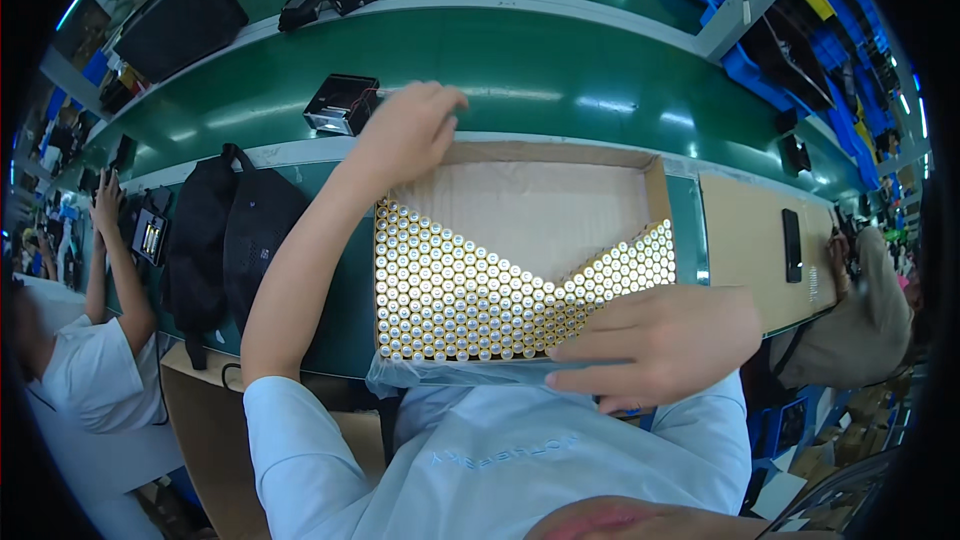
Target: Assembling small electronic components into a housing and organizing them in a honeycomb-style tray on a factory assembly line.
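A shallow cardboard box (pixel 655 190) lies in front of me, its near part packed with upright cylindrical batteries (pixel 450 290). Their far edge forms a V, with bare cardboard beyond it. My left hand (pixel 415 130) hovers over the box's far left corner, fingers loosely bent and apart from the thumb, nothing visible between them. Just left of it, a black device (pixel 342 105) with a red wire sits on the green surface. Over the near right batteries, my right hand (pixel 660 345) spreads its slightly blurred fingers leftward; whether they touch the battery tops is unclear.
A black bag (pixel 235 230) lies left of the box. At right, a cardboard sheet (pixel 745 240) carries a black phone-like object (pixel 792 245). Blue bins (pixel 750 70) stand at the far right. People work on both sides. More black devices (pixel 330 0) rest on the far ledge.
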`<move>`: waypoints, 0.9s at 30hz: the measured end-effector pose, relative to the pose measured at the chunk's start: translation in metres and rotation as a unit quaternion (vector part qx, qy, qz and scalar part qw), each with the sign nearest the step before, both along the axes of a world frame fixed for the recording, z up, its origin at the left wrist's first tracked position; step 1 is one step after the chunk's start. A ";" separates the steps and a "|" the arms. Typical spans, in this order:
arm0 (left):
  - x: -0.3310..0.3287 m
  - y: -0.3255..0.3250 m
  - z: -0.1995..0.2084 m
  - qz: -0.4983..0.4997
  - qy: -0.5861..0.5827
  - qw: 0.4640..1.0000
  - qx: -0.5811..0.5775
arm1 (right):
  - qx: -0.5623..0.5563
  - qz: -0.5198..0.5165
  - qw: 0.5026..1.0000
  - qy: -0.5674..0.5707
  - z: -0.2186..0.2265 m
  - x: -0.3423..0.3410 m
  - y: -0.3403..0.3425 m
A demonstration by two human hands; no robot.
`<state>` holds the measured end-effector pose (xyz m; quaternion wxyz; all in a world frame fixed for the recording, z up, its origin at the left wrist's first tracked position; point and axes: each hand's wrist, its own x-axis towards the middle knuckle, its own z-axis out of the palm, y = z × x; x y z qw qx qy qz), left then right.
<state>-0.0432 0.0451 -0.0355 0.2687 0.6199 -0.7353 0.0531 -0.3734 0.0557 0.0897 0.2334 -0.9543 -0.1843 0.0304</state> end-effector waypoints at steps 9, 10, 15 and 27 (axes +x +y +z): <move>-0.024 0.009 -0.013 -0.076 -0.076 0.987 0.117 | -0.125 -0.101 0.984 0.073 -0.003 -0.009 -0.014; -0.024 0.010 -0.011 -0.077 -0.081 0.986 0.123 | -0.118 -0.103 0.985 0.069 -0.005 -0.008 -0.015; -0.020 0.014 0.018 0.053 -0.137 0.973 0.180 | -0.155 -0.170 0.969 0.088 -0.015 -0.001 -0.020; 0.069 0.031 -0.016 0.227 -0.252 0.925 0.169 | -0.188 -0.182 0.965 0.033 -0.017 0.004 -0.018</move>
